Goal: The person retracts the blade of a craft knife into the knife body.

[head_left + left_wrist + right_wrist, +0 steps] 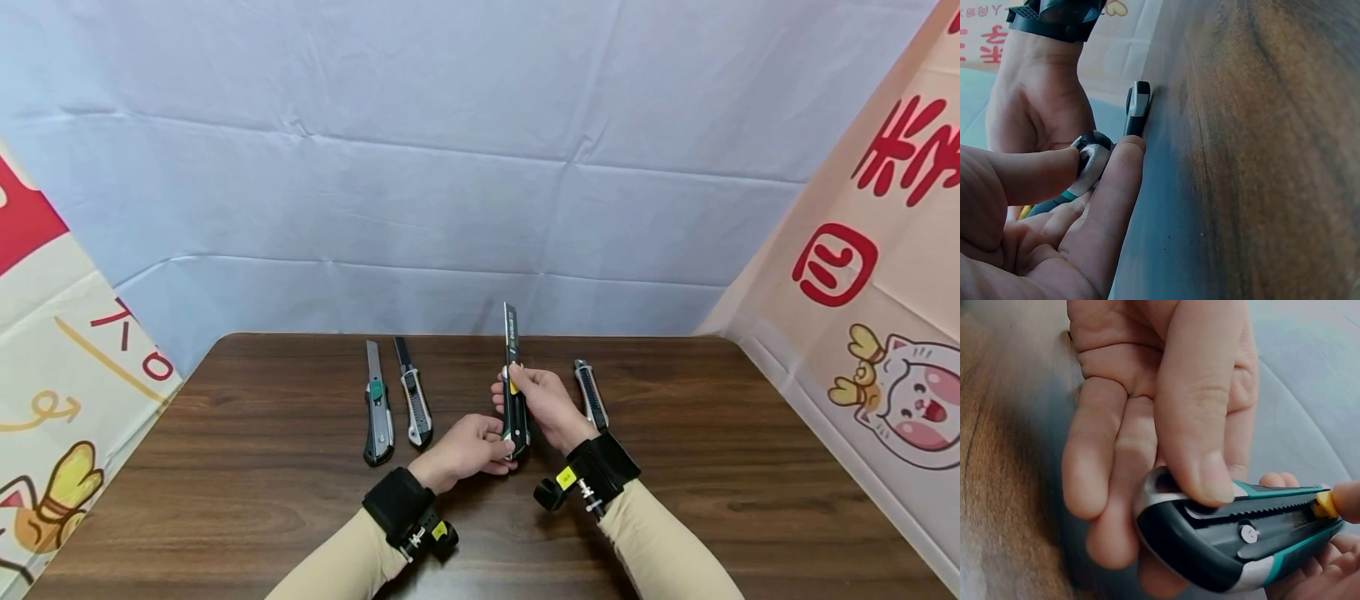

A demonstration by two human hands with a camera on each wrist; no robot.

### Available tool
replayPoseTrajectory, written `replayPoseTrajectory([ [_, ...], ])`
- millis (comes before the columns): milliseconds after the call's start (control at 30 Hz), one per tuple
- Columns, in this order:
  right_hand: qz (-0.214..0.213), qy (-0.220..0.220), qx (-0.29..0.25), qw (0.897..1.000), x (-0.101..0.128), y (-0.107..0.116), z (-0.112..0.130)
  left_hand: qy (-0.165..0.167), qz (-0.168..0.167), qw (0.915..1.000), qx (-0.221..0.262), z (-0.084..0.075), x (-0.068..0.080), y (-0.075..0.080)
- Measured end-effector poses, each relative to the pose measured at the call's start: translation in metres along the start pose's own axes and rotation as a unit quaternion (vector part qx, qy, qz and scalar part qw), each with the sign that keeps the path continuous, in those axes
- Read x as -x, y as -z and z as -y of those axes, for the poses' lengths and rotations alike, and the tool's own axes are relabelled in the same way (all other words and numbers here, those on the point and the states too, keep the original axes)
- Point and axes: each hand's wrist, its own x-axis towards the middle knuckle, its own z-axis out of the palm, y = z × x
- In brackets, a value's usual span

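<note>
I hold the green-and-black utility knife (514, 400) above the middle of the worktop (225, 467), lifted clear of it, blade (511, 333) run out and pointing toward the far edge; my left hand (468, 450) pinches the butt end, thumb on top and fingers (1100, 469) curled beneath; my right hand (543, 404) wraps the body further up, with the thumb on the yellow slider (1324, 503).

I judge it a light, stiff tool; the rubbery black flanks should grip well, while the metal end cap looks slicker; the segmented blade is thin, brittle and sharp, so I would keep every finger on the handle, behind the slider, and never near the exposed steel.

Three other knives lie on the worktop toward its far edge: a green-buttoned grey knife (377, 408) and a silver knife (415, 400) side by side to my left, and a dark knife (591, 396) just beyond my right wrist, partly hidden by it; from the left wrist view its end (1137, 106) shows resting on the wood.
</note>
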Motion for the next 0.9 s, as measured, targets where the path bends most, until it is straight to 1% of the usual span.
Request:
replayPoseTrajectory([
  [600,0.000,0.001,0.005,1.000,-0.0010,-0.0018,-0.0018,0.008,-0.007,0.9999,-0.002,0.0002,-0.0011,0.0000],
  [900,0.008,0.004,0.009,1.000,-0.0007,-0.0022,-0.0018,0.007,-0.007,0.9999,-0.002,0.0003,-0.0007,0.0008],
])
